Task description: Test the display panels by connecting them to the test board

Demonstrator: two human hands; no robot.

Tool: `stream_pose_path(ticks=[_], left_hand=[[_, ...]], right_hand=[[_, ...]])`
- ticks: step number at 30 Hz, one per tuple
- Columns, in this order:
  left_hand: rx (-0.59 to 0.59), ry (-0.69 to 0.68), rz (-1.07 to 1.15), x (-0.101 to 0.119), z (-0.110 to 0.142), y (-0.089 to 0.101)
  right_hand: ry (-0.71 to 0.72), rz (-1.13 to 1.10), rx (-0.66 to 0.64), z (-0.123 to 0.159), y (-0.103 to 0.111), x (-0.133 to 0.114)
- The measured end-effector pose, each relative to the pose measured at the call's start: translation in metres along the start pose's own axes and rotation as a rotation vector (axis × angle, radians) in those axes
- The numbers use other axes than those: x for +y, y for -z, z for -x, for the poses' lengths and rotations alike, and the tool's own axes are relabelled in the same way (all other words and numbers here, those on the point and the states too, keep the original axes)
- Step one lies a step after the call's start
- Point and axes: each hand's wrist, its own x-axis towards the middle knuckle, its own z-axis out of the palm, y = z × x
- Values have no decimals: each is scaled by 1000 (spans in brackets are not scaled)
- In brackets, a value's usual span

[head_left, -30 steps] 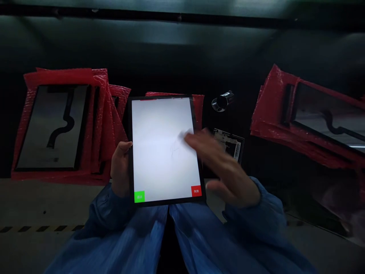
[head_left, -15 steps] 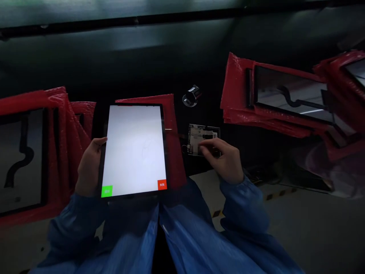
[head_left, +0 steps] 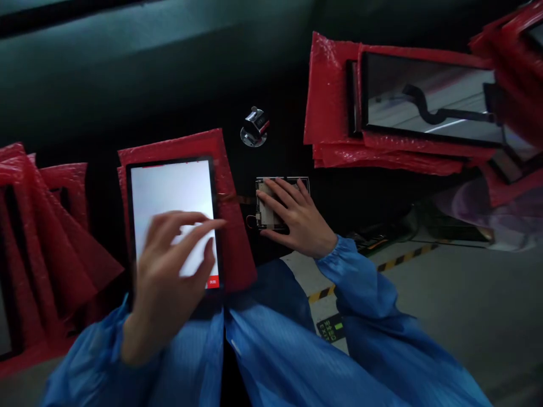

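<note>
From my end I look down on a dark table (head_left: 282,150) stretching across the scene. At far right on it I see a pile of red bags (head_left: 328,96), a dark glass panel (head_left: 428,96) lying on top with a black curved strip showing across it. At the left, cut off by the edge of my view, is another heap of red bags (head_left: 51,243). Between the two, on the near side, I have a red sleeve (head_left: 233,243), and the white-lit screen (head_left: 169,189) lies over it.

My left hand (head_left: 169,277) is across the near part of the screen, blurred; thumb and forefinger stand apart, gripping nothing I can see, and I cannot tell whether it touches the glass. My right hand (head_left: 299,220) is spread palm down over the circuit board (head_left: 266,216), just right of the red sleeve, fingers apart and clamped on nothing. Beyond the board sits a shiny metal counter (head_left: 257,123). A red button (head_left: 212,281) shows at the screen's near right corner.
</note>
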Motion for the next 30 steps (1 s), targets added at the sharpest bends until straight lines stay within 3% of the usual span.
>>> stream_pose_path(ticks=[4, 7, 21, 30], left_hand=[[-196, -176, -234, 8, -36, -48], [-261, -223, -375, 3, -44, -64], [-397, -368, -505, 4, -61, -84], [-426, -477, -460, -6, -64, -94]], right_hand=[[108, -39, -21, -10, 5, 13], [161, -85, -9, -14, 4, 22], [171, -284, 39, -15, -2, 35], [117, -401, 29, -16, -3, 37]])
